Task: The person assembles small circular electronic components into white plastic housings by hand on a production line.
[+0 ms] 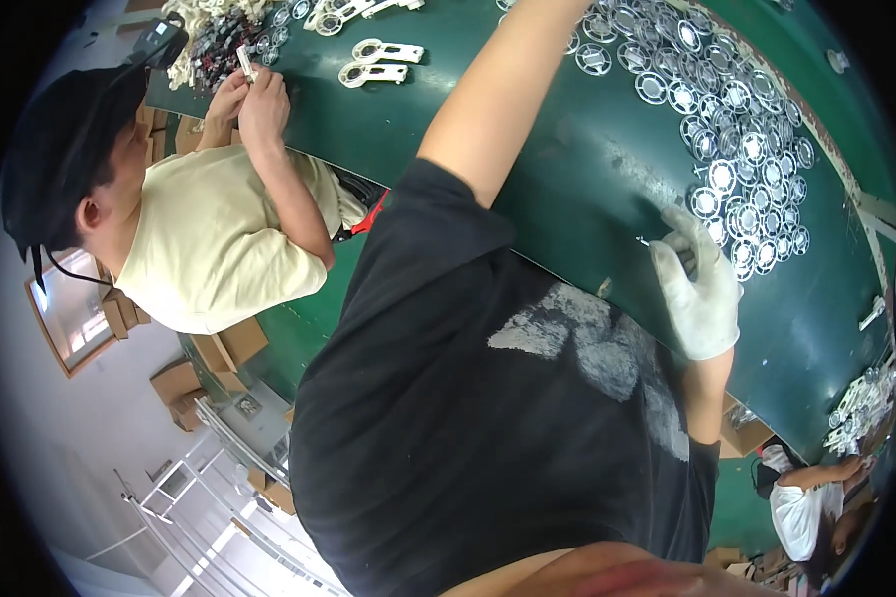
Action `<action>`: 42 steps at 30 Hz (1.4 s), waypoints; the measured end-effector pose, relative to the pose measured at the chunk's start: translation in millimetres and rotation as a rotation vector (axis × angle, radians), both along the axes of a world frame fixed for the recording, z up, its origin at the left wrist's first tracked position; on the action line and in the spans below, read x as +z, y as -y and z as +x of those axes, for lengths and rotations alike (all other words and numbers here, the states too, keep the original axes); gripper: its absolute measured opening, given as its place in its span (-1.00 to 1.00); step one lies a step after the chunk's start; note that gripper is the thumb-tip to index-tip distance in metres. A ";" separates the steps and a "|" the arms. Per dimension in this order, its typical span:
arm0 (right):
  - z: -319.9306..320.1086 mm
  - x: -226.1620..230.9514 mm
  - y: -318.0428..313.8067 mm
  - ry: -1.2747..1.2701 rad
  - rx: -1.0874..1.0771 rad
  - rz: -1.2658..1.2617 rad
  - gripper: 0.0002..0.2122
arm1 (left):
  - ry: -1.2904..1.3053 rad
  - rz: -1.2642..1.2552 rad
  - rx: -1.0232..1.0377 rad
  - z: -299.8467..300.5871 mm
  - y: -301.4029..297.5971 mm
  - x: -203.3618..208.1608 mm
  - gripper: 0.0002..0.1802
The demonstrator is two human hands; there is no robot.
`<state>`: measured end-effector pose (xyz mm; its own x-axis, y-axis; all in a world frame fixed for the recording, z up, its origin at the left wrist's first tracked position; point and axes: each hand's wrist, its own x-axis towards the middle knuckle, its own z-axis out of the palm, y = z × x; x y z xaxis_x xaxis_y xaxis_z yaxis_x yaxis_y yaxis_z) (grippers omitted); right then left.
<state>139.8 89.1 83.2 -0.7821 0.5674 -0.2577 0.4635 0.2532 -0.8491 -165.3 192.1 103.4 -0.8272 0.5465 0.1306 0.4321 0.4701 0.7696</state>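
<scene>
My right hand (pixel 700 289), in a white glove, is over the green table (pixel 577 189) near its front edge. The fingers are bent, and a small shiny metal piece (pixel 642 241) sticks out at the fingertips; its exact kind is too small to make out. Just beyond this hand, round spoked silver discs (pixel 722 177) lie in a large spread pile. My bare left forearm (pixel 503 90) stretches forward past the top edge of the picture. The left hand itself is out of sight.
On the left a co-worker (pixel 219 229) in a cap handles a small white part (pixel 245 62). Two cream-coloured parts with ring ends (pixel 383 62) lie between us. Another person (pixel 806 507) works at the far right by a heap of light parts (pixel 859 410). Cardboard boxes (pixel 231 348) stand behind.
</scene>
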 end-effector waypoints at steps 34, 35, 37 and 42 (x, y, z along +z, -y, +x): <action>8.6 -7.8 -12.3 0.356 -0.364 0.247 -0.70 | -0.448 -0.185 -0.631 77.7 158.6 -88.8 -0.59; 9.4 -5.7 -13.1 0.356 -0.359 0.217 -0.70 | -0.445 -0.188 -0.642 79.5 162.1 -91.0 -0.59; 12.6 -3.8 -12.4 0.303 -0.348 0.145 -0.71 | -0.421 -0.142 -0.623 82.9 169.7 -95.0 -0.64; 11.2 1.1 -18.2 0.450 -0.220 0.074 -0.76 | -0.276 0.090 -0.729 88.8 173.4 -96.3 -0.63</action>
<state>151.0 107.4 84.3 -0.4628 0.7358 -0.4944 0.8285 0.1608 -0.5363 -76.5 18.7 7.2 -0.1947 0.9169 0.3484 0.7887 -0.0648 0.6114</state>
